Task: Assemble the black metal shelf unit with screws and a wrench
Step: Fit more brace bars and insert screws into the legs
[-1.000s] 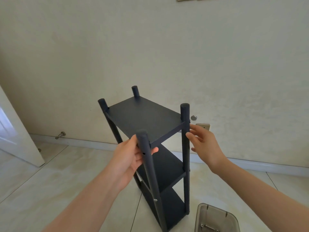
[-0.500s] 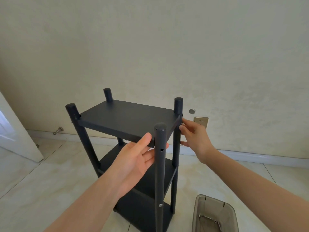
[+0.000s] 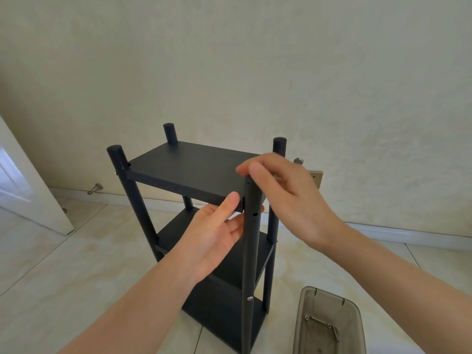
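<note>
The black metal shelf unit [image 3: 189, 167] stands upright on the tiled floor, with three shelves and four round posts. My left hand [image 3: 214, 233] reaches under the top shelf's near right corner: its fingers lie fairly straight below the shelf and the thumb rests against the front edge. My right hand [image 3: 281, 190] comes over the top of the near right post [image 3: 251, 251], and its bent fingers cover the post's tip. It is slightly blurred. An empty screw hole shows on that post just below the top shelf, and a silver screw head sits lower down.
A translucent grey tray [image 3: 306, 315] with a few screws and a wrench [image 3: 323, 324] lies on the floor at lower right. A white door [image 3: 28, 190] stands open at left. On the wall behind the shelf unit are a door stop [image 3: 95, 188] and a socket [image 3: 316, 178].
The shelf unit turned and settled upright, with its long front edge facing me. My right hand left the far right post and moved onto the near post's top. My left hand stayed under the top shelf.
</note>
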### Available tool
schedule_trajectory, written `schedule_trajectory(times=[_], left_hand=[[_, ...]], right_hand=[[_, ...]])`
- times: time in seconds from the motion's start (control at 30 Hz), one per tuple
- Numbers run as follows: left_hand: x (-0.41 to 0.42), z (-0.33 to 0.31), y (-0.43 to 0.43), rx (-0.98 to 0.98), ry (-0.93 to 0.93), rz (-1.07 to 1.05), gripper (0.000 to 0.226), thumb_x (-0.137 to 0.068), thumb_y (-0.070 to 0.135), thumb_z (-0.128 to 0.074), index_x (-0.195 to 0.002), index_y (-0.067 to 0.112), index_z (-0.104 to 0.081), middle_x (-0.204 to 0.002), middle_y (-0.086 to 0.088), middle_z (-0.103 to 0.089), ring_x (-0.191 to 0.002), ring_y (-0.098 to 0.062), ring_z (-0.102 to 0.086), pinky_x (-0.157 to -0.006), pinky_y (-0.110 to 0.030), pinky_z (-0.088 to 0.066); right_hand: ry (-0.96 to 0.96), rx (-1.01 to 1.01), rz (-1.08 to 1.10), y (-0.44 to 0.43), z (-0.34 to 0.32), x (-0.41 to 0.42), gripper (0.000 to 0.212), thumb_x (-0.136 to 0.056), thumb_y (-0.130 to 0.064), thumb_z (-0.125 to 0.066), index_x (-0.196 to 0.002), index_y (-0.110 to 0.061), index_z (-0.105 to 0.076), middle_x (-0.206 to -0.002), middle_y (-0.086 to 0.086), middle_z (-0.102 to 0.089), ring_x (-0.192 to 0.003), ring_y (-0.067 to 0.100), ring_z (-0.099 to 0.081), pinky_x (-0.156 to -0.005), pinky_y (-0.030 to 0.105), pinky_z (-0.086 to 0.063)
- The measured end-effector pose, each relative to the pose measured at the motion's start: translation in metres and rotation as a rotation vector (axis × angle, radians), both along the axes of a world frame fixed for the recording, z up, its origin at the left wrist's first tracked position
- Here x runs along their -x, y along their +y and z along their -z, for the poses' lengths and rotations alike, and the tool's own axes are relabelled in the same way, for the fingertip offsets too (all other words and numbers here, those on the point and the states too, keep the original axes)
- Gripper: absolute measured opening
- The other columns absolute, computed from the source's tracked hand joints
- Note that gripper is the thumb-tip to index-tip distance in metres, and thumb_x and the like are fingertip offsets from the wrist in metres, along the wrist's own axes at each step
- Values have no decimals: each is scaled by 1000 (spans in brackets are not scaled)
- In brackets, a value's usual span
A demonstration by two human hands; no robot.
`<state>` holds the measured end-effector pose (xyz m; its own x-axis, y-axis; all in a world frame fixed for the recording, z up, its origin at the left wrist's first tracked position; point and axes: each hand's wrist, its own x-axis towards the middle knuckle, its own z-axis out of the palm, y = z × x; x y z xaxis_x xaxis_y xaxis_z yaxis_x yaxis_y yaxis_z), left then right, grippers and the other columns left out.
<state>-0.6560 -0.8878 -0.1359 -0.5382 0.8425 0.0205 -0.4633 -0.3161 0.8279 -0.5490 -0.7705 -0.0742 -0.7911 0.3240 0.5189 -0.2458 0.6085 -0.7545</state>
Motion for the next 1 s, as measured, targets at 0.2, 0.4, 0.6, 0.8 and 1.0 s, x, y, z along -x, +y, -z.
schedule_trajectory(times=[0.2, 0.4, 0.6, 0.8, 1.0], left_hand=[[-2, 1, -3, 87, 90, -23, 30, -88, 37, -65, -110, 20, -76, -119, -8, -71, -114, -24, -66, -85, -32, -57], [-7, 0, -4, 167, 105, -42, 21, -77, 42, -67, -85, 27, -79, -110, -6, -74, -106, -22, -70, -73, -29, -60], [-9, 2, -4, 186, 153, -72, 24, -67, 47, -70, -82, 31, -78, -112, -4, -74, -108, -22, -70, -90, -42, -51], [-7, 2, -5, 170, 155, -40, 24, -70, 48, -70, -85, 31, -78, -116, -2, -73, -109, -21, -69, -78, -32, -56], [-3, 7, -1, 130, 73, -52, 26, -72, 41, -70, -89, 24, -78, -118, -6, -72, -108, -26, -70, -72, -31, -59]], right_hand=[[-165, -157, -133, 13, 3, -13, 31, -96, -20, -59, -126, -29, -61, -109, -17, -68, -111, 3, -60, -100, 23, -44], [-125, -181, -69, 18, 11, -14, 30, -93, -31, -62, -123, -34, -61, -108, -20, -67, -111, 3, -60, -102, 31, -47], [-107, -178, -48, 22, 12, -11, 20, -90, -30, -68, -110, -30, -66, -104, -24, -66, -107, -2, -61, -99, 25, -47], [-82, -107, -94, 25, 16, -12, 16, -91, -26, -69, -107, -28, -67, -102, -18, -70, -106, 3, -64, -100, 30, -49], [34, 429, -49, 52, 25, -17, 14, -93, -23, -65, -100, -12, -71, -97, 6, -76, -104, 19, -70, -96, 33, -54]])
